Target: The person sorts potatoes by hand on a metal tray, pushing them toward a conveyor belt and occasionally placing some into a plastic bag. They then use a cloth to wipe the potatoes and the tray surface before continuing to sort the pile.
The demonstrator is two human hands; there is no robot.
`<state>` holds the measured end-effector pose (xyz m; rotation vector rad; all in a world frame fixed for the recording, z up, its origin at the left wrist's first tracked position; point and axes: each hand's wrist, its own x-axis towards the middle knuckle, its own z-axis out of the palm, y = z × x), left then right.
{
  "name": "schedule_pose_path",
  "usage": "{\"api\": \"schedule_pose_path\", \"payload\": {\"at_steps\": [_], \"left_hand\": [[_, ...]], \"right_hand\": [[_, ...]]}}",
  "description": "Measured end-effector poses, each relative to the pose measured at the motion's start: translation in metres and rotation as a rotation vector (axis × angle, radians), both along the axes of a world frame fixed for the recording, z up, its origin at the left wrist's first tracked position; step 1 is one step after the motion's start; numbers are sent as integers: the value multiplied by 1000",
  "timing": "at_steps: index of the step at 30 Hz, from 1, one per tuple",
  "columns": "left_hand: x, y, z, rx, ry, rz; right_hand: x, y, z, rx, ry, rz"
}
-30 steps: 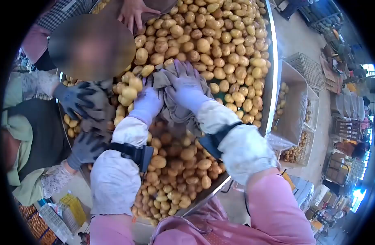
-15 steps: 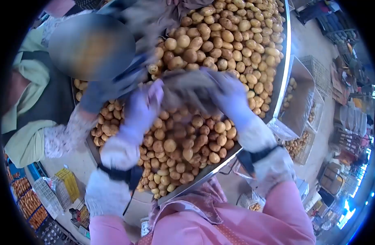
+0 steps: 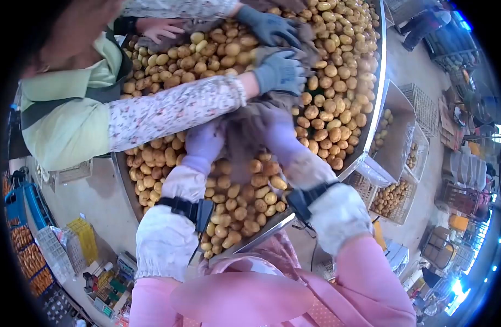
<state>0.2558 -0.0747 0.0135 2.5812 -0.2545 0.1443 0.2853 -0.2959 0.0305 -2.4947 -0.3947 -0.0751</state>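
Observation:
A metal-edged table (image 3: 379,82) is heaped with potatoes (image 3: 234,201). My left hand (image 3: 205,143), in a purple glove, is at the left edge of a dark cloth (image 3: 245,131); its fingers are blurred and partly hidden. On the cloth's right side is my right hand (image 3: 278,131), also purple-gloved, its fingers smeared by motion. The cloth lies over the potatoes between both hands and stretches up to a co-worker's grey-gloved hands (image 3: 280,73), which rest on its far part.
The co-worker's patterned sleeve (image 3: 174,111) reaches across from the left. Another bare hand (image 3: 160,28) lies at the top left. Right of the table stand a lined box (image 3: 395,136) and a crate with potatoes (image 3: 391,199). A yellow crate (image 3: 82,240) is on the lower left.
Both my hands have come down slightly and closer together with the cloth. The co-worker's arm and grey-gloved hands now reach over the potatoes onto the cloth.

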Motion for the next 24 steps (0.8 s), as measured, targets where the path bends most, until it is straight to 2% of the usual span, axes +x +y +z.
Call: {"api": "schedule_pose_path", "payload": {"at_steps": [2,3,4,5,6,7,8,9,10,11,12,13,14,15,16,17,19,21,22,24], "left_hand": [[-35,4,28,-95,-52,61],[-69,4,50,-157,-40,42],[-104,8,51,-160,-40,44],[-140,14,43,-21,10,-108],[-170,19,31,121,66,-258],[-189,23,18,262,138,-413],[-183,25,3,268,143,-403],[-167,25,-14,279,143,-342],[-162,23,-32,281,162,-286],[-158,24,-58,66,240,-86],[-133,20,-34,207,96,-135],[-117,13,-31,288,97,-53],[-94,10,-24,33,235,57],[-75,9,-11,-226,357,165],[-72,7,13,-228,344,169],[-71,5,39,-268,277,179],[-81,5,49,-309,219,190],[-94,13,34,311,-48,85],[-98,14,14,380,192,68],[-78,4,-8,408,106,112]], "right_hand": [[-60,-22,38,-118,-182,36],[-93,-31,61,-245,-23,97],[-132,-45,50,-317,76,178],[-170,-48,23,-304,140,162],[-191,-45,11,-394,95,231],[-190,-35,6,-387,104,241],[-181,-21,-1,-423,143,263],[-165,-12,-9,-464,173,289],[-146,-12,-39,-484,-27,307],[-119,-9,-32,-472,-14,329],[-89,-4,-24,-460,-1,344],[-63,-6,-47,-482,-110,335],[-27,9,0,-359,291,217],[-1,13,17,-56,604,-30],[10,5,11,165,157,-165],[14,1,40,10,60,-135],[-4,11,41,174,-122,-96],[-37,39,0,-271,-118,-19],[-44,53,4,-491,-53,157],[-6,83,-29,-523,-169,166]]}}
